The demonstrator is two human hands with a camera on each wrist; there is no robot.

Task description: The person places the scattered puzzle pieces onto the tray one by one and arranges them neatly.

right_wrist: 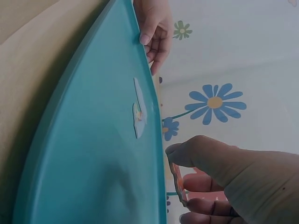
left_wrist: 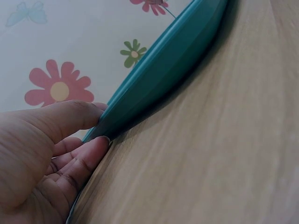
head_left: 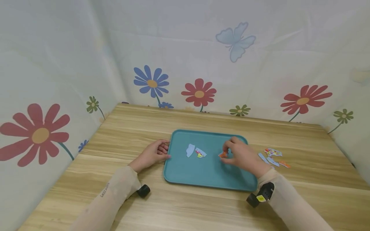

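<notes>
A teal tray [head_left: 188, 175] lies on the wooden table. My left hand [head_left: 151, 154] grips its left edge, and in the left wrist view the thumb is on the rim with the curled fingers below. Over the right part of the tray, my right hand [head_left: 241, 155] pinches an orange puzzle piece [head_left: 223, 154] between thumb and fingers. The right wrist view shows this puzzle piece [right_wrist: 177, 184] edge-on, held above the tray surface. Left of it on the tray lie a pale blue puzzle piece [head_left: 190, 150] and a blue piece with a colourful print [head_left: 200, 153], close together.
Several more puzzle pieces [head_left: 273, 152] lie loosely grouped on the table [head_left: 138, 122] right of the tray, beyond my right wrist. A white cloth wall [head_left: 179, 38] printed with flowers and a butterfly stands behind the table and at its sides.
</notes>
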